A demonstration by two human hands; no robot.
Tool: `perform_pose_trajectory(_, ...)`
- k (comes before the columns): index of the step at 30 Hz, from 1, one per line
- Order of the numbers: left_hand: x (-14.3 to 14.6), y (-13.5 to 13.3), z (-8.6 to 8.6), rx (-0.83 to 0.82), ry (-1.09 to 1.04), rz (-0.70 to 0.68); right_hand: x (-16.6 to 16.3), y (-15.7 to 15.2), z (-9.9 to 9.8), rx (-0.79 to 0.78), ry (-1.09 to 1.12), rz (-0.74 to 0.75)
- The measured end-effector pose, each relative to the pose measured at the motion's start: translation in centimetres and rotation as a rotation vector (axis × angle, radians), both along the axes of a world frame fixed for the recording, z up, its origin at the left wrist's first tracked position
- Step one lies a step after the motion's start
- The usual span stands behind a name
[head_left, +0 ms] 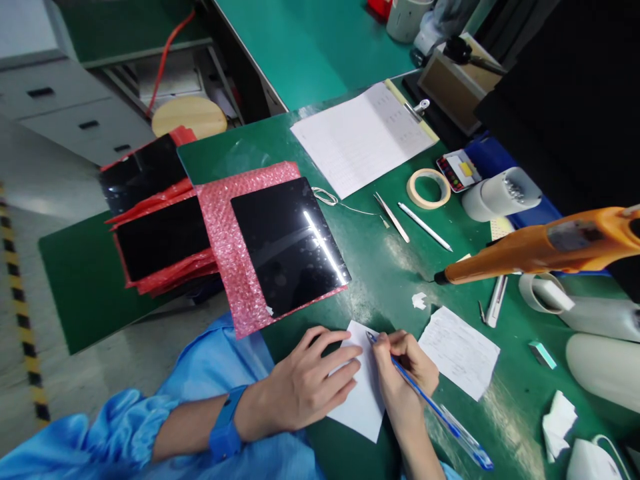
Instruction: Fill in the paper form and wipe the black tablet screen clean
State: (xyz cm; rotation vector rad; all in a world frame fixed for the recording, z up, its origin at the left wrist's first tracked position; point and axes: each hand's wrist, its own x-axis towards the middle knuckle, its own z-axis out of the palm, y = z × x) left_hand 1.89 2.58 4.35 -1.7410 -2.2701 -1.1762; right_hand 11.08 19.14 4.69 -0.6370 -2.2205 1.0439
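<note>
Here, the right hand (407,373) pinches a blue pen (443,417) between thumb and fingers, its tip at the upper part of a small white slip (366,415); whether the tip touches the paper I cannot tell. The left hand (310,387) lies palm down over the slip's left side, fingers slightly spread, with a blue strap (227,423) around the wrist. The slip rests on the green table (395,267) near its front edge.

Just right of the right hand lies a handwritten sheet (463,353), with a torn white scrap (419,301) above it. Beyond the left hand, a glossy black panel (290,247) sits on pink bubble wrap (220,233). Farther left, 2 more dark panels show amid red wrapping (175,273).

Past the scrap are metal tweezers (393,219), a white pen-like tool (425,227) and a tape roll (446,189), all apart from each other. Behind these, a clipboard (423,127) bears white sheets. From the right, an orange power tool (500,250) slants in, its dark tip toward the scrap. A white cup (477,203) stands behind the tool, and a round stool (190,117) shows beyond the table's left side.
</note>
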Motion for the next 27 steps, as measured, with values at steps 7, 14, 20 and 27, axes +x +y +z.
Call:
perform_pose_trajectory(7, -0.16, 0.08, 0.13, -0.032, 0.019, 0.017, 0.23, 0.46, 0.39, -0.02, 0.006, 0.052)
perform_pose_trajectory(14, -0.07, 0.15, 0.14, -0.036, 0.04, 0.025, 0.53, 0.68, -0.16, -0.019, -0.014, 0.084)
perform_pose_trajectory(20, -0.05, 0.15, 0.14, -0.03, 0.044, 0.026, 0.35, 0.68, 0.07, -0.007, -0.006, 0.094)
perform_pose_trajectory(27, 0.07, -0.01, -0.07, -0.057, 0.049, 0.026, 0.22, 0.6, 0.07, 0.013, -0.002, 0.067)
